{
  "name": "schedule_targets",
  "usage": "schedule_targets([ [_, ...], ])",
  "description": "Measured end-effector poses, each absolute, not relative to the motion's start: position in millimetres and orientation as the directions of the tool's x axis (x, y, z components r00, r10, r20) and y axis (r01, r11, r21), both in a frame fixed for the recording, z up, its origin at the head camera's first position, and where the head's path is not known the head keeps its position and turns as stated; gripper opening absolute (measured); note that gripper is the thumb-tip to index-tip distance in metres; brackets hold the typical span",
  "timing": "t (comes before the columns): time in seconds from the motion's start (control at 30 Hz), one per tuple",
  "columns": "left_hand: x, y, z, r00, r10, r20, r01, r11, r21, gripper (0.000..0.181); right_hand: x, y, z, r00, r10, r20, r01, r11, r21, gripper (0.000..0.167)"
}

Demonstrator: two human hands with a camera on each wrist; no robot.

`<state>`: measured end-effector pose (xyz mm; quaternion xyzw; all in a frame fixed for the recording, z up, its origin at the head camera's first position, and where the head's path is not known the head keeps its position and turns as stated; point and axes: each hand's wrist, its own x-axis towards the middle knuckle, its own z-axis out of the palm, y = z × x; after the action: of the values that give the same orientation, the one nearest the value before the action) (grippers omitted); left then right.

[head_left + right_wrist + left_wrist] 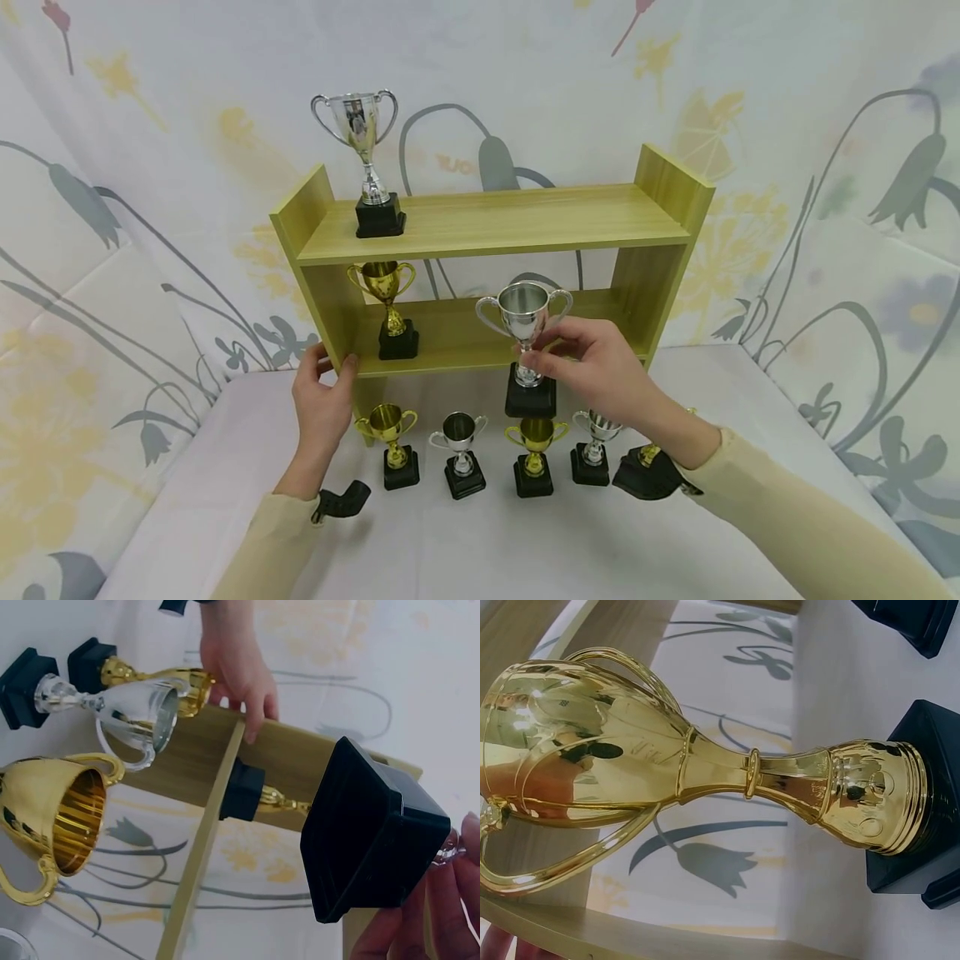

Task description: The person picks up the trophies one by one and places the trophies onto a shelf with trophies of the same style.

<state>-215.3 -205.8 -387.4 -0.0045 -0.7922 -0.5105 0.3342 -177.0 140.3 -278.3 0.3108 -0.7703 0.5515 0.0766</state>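
My right hand (592, 362) pinches the stem of a silver trophy cup (523, 308) and holds it upright before the middle shelf. In the right wrist view the black base (375, 832) of that trophy faces the camera, with fingertips around the stem. My left hand (327, 400) grips the left side panel of the wooden shelf unit (480, 221) at middle-shelf height. A gold trophy (384, 287) stands at the left of the middle shelf. On the top shelf's left stands a large silver trophy (360, 125). A nearby gold trophy (592, 742) fills the left wrist view.
On the white tabletop (480, 550), before the unit, stand a gold trophy (386, 425), a silver one (459, 433), another gold one (536, 437) and another silver one (596, 429). My right forearm partly hides a further gold trophy (649, 454). A patterned cloth (480, 50) hangs behind.
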Motion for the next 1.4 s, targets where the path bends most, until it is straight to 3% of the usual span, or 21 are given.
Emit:
schedule_targets([
  [0.6, -216, -206, -388, -0.777, -0.334, 0.533, 0.339, 0.491, 0.803, 0.035, -191, 134, -261, -0.793, -0.382, 0.474, -0.556, 0.137, -0.820, 0.007],
  [1.03, -216, -208, -390, -0.770, -0.336, 0.543, 0.345, 0.496, 0.797, 0.036, -201, 130, -256, -0.799, -0.365, 0.478, -0.569, 0.197, -0.799, 0.010],
  [1.4, -216, -207, -390, -0.769, -0.329, 0.548, 0.357, 0.490, 0.795, 0.035, -211, 125, -247, -0.768, -0.386, 0.511, -0.610, 0.198, -0.768, 0.010],
])
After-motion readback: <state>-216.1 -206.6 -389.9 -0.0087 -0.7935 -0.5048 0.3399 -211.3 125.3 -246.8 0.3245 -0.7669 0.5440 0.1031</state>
